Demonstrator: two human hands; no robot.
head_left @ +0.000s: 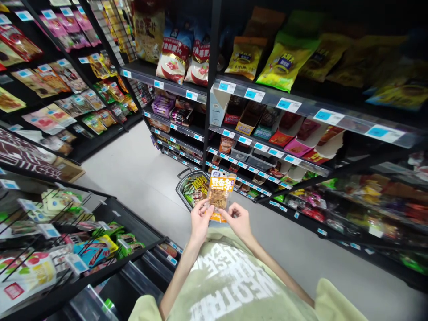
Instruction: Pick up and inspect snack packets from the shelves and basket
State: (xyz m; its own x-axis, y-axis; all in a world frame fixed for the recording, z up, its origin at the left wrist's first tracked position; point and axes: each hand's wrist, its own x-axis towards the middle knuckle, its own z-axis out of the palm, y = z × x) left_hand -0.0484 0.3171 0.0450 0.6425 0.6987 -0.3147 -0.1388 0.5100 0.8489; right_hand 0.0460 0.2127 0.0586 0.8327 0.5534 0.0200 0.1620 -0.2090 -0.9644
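Note:
An orange snack packet [219,195] with a clear window showing brown pieces is held upright in front of my body. My left hand [201,219] pinches its lower left edge between thumb and fingers. At the lower right edge, my right hand [239,220] grips the same packet with thumb and curled fingers. Behind the packet, a dark shopping basket [179,189] stands on the floor, holding several green and yellow packs; the packet hides its right side.
Ahead and to the right runs a dark shelf [307,99] of bagged and boxed snacks with price tags. Hanging packets fill a rack [110,26] at the left. A low display bin [117,209] with green packs stands at the lower left. Grey floor [133,169] lies between them.

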